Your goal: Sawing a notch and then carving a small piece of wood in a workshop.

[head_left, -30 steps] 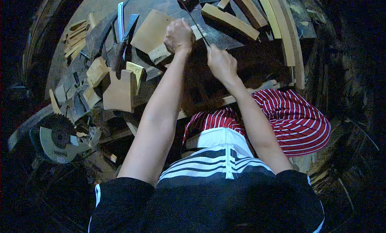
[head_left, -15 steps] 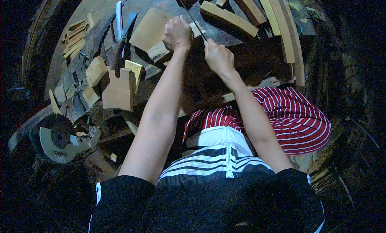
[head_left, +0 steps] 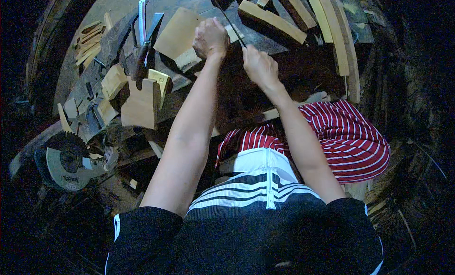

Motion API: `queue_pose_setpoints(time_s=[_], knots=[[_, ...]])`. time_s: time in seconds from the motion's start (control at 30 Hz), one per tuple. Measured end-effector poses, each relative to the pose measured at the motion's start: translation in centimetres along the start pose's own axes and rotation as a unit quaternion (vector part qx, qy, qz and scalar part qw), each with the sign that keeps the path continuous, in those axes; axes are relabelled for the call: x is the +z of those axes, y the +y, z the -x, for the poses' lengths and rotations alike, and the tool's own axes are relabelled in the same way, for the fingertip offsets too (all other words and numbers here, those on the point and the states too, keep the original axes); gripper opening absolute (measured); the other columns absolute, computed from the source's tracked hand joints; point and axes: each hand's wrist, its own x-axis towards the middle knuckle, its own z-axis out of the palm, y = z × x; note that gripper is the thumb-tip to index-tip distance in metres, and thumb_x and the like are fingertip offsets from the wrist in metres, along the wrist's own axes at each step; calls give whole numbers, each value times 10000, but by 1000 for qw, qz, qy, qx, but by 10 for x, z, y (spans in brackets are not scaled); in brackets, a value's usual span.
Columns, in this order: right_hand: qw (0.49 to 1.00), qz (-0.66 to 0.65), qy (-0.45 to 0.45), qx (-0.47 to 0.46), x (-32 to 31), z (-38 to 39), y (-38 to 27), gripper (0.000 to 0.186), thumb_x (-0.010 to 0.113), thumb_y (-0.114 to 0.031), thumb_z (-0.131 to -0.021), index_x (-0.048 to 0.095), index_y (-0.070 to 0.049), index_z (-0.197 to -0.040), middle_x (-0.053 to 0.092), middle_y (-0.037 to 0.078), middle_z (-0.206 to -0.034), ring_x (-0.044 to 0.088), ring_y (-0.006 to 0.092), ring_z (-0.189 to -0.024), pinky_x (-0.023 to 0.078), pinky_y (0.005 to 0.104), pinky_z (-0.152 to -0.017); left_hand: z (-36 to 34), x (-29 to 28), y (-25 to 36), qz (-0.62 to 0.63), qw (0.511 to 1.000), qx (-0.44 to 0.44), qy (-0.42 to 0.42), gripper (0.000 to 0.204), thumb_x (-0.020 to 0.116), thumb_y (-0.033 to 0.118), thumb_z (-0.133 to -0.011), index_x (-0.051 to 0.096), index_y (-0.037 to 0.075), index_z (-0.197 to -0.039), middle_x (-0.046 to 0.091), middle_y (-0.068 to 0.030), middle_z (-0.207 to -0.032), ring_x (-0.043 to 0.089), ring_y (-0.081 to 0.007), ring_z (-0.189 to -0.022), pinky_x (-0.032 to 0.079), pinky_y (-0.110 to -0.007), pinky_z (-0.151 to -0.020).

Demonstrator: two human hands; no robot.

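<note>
My left hand (head_left: 210, 39) is closed over a pale strip of wood (head_left: 188, 60), one end showing on each side of the fist. Beside it, my right hand (head_left: 261, 68) grips a long, thin dark tool (head_left: 231, 22), seen edge-on. It slants up and left toward the far edge of the bench; whether it is a file or a saw blade I cannot tell, and its handle is hidden in my fingers. A flat tan board (head_left: 178, 32) lies just left of my left hand.
Thick wood blocks (head_left: 272, 22) lie at the far right, by long planks (head_left: 337, 42). At left stand a notched wood block (head_left: 141, 104), a blue-handled saw (head_left: 142, 21) and wood scraps (head_left: 90, 43). A power saw with a toothed round blade (head_left: 66, 156) sits lower left.
My right hand and the thin tool have shifted slightly to the right and toward me. My left hand stays closed on the wood strip. The whole view has shifted a little.
</note>
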Motion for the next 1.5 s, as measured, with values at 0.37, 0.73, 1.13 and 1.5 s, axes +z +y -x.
queue_pose_setpoints(time_s=[0.37,0.73,1.13,1.5], knots=[[1000,1,5,0,-2,14,-1,299,381,-301,-947,542,-57,-883,606,255,-696,602,443,-689,488,529,-616,0,-21,7,-8,1000,3,-9,264,505,296,-854,644,94,-754,621,-98,-786,601,-276,-766,475,-401,-628],[1000,22,-15,2,-1,52,5,295,380,-309,-944,543,-66,-899,625,227,-688,622,413,-639,497,531,-584,4,-36,5,-30,999,4,22,272,524,302,-837,637,107,-686,611,-85,-716,606,-254,-702,476,-372,-574],[999,-4,-46,29,-2,72,8,288,373,-304,-949,530,-64,-920,595,269,-698,588,459,-697,467,550,-609,4,-45,9,-30,999,-11,-4,275,524,316,-837,648,113,-698,633,-81,-760,616,-252,-723,491,-384,-591],[997,41,-57,35,-1,72,4,302,372,-311,-947,534,-61,-896,614,239,-702,607,433,-681,478,536,-611,4,-29,-2,-23,1000,-3,6,264,523,315,-837,646,119,-711,630,-85,-753,611,-261,-715,487,-378,-590]])
